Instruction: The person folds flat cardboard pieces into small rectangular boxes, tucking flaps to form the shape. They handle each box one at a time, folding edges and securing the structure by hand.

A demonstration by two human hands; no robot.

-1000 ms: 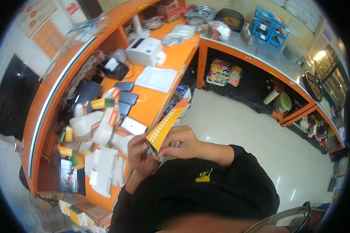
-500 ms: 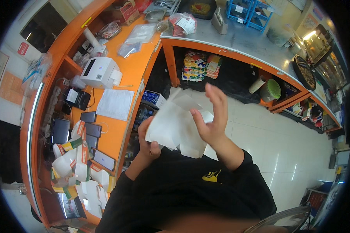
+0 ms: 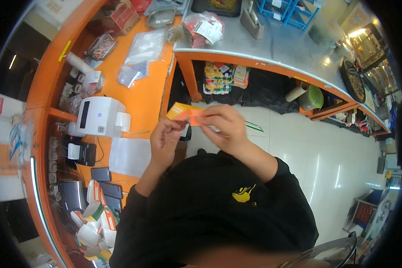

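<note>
Between my two hands is a folding paper food box (image 3: pixel 179 110), its yellow and orange printed outside turned up. My left hand (image 3: pixel 164 142) pinches its near left edge with bent fingers. The fingers of my right hand (image 3: pixel 223 127) press on an orange flap beside my left fingertips. A green-and-white edge sticks out past my right hand and seems to belong to the same box. Most of the box is hidden behind my right hand.
On the orange counter at the left stand a white label printer (image 3: pixel 103 117), several phones (image 3: pixel 110 190) and a pile of folded paper boxes (image 3: pixel 96 228). A steel-topped counter (image 3: pixel 281 56) runs across the far side, with stacked colourful packages (image 3: pixel 219 78) beneath it.
The box has turned from its white inside to its printed outside. My right hand has come down from open onto a flap. The view has shifted a little.
</note>
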